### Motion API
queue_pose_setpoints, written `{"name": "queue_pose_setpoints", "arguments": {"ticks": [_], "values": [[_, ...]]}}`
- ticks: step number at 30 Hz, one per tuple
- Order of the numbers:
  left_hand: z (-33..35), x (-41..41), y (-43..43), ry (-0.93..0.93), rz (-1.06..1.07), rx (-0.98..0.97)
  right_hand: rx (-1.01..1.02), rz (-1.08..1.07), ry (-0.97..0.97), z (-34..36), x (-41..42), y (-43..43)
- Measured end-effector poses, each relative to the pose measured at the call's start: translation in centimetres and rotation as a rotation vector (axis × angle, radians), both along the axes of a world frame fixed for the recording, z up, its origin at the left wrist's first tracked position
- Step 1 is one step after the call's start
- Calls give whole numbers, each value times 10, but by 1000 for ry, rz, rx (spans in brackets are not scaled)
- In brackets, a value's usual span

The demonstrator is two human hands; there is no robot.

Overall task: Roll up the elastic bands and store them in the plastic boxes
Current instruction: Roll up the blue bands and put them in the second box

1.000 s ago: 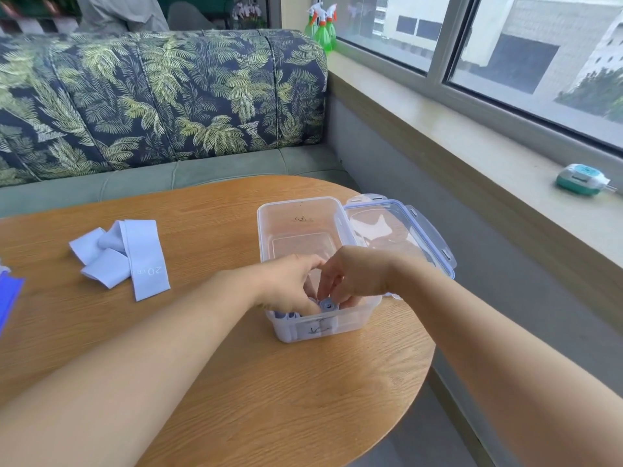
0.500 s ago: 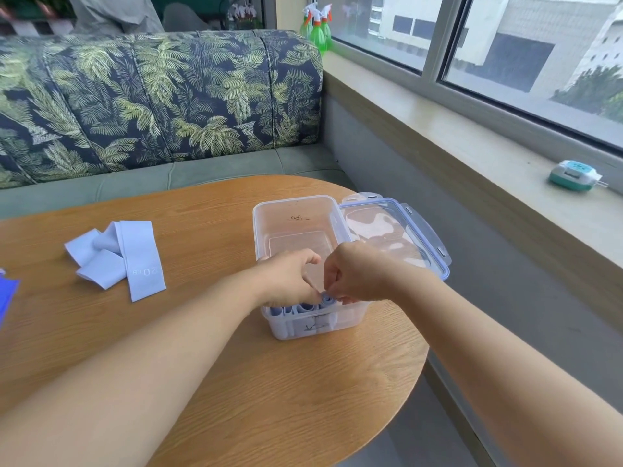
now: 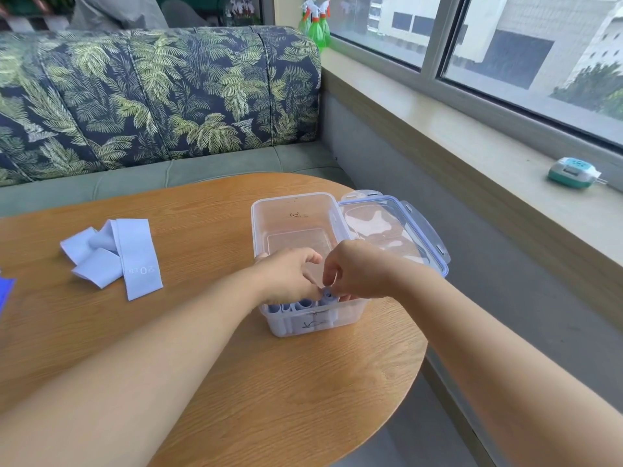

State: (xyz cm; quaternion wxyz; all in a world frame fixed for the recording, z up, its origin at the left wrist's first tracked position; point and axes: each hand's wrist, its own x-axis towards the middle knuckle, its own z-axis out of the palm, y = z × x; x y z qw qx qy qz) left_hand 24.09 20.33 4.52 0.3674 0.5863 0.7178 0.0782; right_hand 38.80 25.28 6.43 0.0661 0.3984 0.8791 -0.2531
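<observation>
From my remote feed, the palm-print sofa fills the far side of the view, and the round wooden counter stands in front of it. A window sill runs along the right, with green spray bottles at its far end and a small teal device nearer to me.

The clear plastic box sits near the counter's right edge. Its blue-rimmed lid lies open, leaning against the box's right side and reaching out past the counter's edge. Toward the counter's left edge, well apart from the box, a loose heap of pale flat elastic bands lies unrolled. At the very left edge I see a sliver of something darker blue; I cannot tell what it is.

Both hands meet over the near end of the box. My left hand and right hand have their fingers curled, pinching one rolled band between them, standing on end just inside the box's near wall. Beside it, a row of other rolled bands stands along that wall.
</observation>
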Motion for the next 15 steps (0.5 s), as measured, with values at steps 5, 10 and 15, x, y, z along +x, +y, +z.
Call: {"name": "queue_pose_setpoints", "arguments": {"ticks": [5,10,15], "values": [[-3,-1,2,26,-19,4,36,21,-53,0,-2,-1],[-4,-1,3,43,1,12,74,38,-96,0,-5,-1],[-7,-2,4,-15,47,15,64,26,-72,-1,-2,1]]}}
